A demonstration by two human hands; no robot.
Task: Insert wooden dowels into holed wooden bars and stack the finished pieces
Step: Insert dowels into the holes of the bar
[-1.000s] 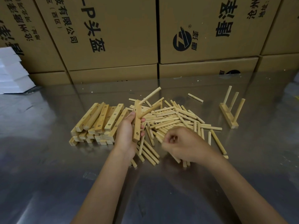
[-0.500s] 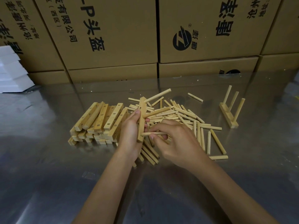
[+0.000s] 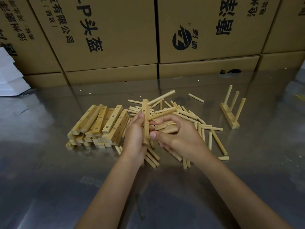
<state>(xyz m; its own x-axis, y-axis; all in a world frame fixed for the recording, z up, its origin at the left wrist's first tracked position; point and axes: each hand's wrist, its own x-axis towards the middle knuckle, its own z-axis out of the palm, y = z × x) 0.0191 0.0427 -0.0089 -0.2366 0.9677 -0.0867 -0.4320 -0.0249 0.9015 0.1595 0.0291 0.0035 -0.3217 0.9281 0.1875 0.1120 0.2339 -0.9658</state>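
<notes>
1. Because spares wait at my left, the stack of bars (image 3: 99, 126) sits within reach on the counter (image 3: 49, 179).
2. My left hand (image 3: 134, 134) grips one bar (image 3: 145, 123) upright, steadying its holes.
3. My right hand (image 3: 179, 138) pinches a dowel (image 3: 166, 129) at the lowest hole.
4. The finished piece (image 3: 231, 111) stands rightmost.

The picture is dim and a bit soft. The shiny metal table (image 3: 49, 162) shows pale glare left of the hands. The cardboard boxes (image 3: 115, 30) behind the table bend at the edges.

Bar (image 3: 145, 123) (upright) in left hand (image 3: 134, 136)
</notes>
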